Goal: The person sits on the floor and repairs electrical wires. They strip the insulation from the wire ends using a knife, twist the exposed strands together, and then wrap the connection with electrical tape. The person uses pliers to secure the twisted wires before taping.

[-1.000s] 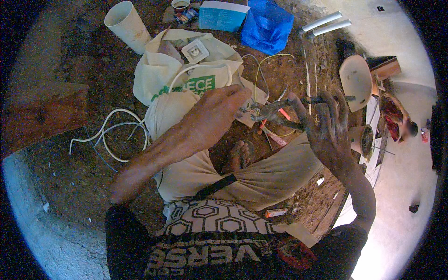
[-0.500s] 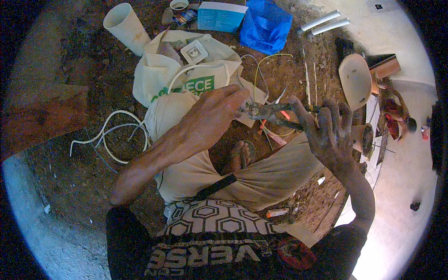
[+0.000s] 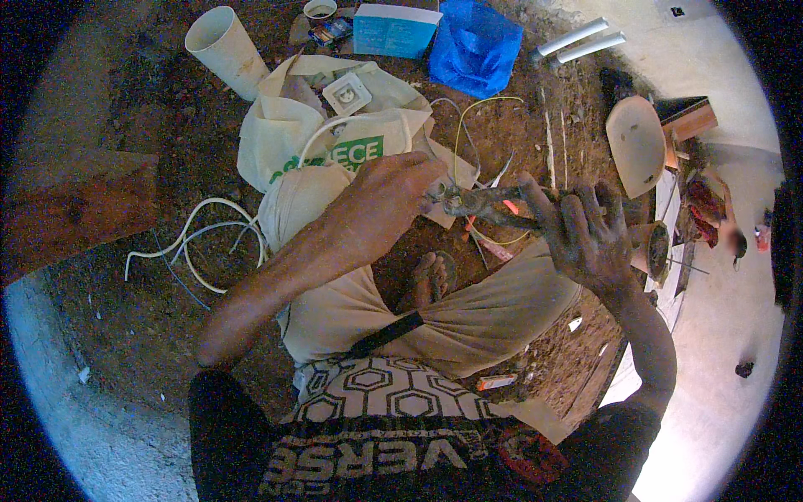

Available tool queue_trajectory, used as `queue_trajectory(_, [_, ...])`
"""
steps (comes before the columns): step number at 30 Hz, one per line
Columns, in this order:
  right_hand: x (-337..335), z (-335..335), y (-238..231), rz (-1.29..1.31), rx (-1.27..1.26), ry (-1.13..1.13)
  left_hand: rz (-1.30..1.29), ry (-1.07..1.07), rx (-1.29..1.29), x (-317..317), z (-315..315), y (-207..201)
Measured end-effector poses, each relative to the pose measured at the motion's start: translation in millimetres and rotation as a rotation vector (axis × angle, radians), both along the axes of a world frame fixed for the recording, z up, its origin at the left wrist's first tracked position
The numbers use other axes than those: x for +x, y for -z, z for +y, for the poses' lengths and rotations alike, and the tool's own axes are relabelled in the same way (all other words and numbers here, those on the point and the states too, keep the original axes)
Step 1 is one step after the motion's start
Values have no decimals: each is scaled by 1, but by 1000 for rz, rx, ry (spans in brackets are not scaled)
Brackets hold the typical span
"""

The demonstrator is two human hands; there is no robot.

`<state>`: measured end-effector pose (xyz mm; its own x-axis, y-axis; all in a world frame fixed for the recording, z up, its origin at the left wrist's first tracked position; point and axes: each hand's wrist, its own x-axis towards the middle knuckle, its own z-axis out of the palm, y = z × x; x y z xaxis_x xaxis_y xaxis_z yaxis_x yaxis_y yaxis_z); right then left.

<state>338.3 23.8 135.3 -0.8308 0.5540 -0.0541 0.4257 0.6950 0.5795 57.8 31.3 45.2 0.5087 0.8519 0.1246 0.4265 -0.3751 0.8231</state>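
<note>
My left hand (image 3: 397, 188) is closed with fingers pinched together, right beside the jaws of a pair of pliers (image 3: 477, 202). A white cable (image 3: 322, 134) arcs up over my left knee and runs down into this hand. The pinched end is mostly hidden by my fingers. My right hand (image 3: 590, 230) is wrapped round the dark plier handles, which point right. At the jaws, a small piece touches the metal, too small to make out. Under the pliers lie orange-red handled tools (image 3: 493, 247), partly covered, and a thin yellow wire (image 3: 458, 138).
A white printed bag (image 3: 268, 138) with a white socket box (image 3: 347, 94) on it lies ahead. Beyond are a white bucket (image 3: 226, 50), a blue-white carton (image 3: 395, 32) and a blue bag (image 3: 477, 50). A wooden board (image 3: 79, 209) juts in left. Another person (image 3: 715, 213) sits at right.
The fingers of my right hand have shifted slightly on the plier handles, and its wrist has dropped a little. My left hand stays nearly still at the jaws.
</note>
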Motion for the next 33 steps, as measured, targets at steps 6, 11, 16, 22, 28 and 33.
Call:
queue_trajectory(6, [5,4,-5,-54,179,-118,27,3,-161,-2,1,0])
queue_trajectory(11, [11,5,9,85,193,-87,34,17,-227,-1,2,-8])
queue_trajectory(16, [2,1,-2,52,159,-42,24,-3,-128,-2,0,0])
queue_trajectory(22, [3,1,-2,-8,120,-22,42,15,-126,0,3,-6])
queue_trajectory(28, [4,4,1,65,-99,47,-64,-104,121,8,-2,8])
queue_trajectory(33, [5,0,3,147,-378,250,-25,-65,81,8,1,-2])
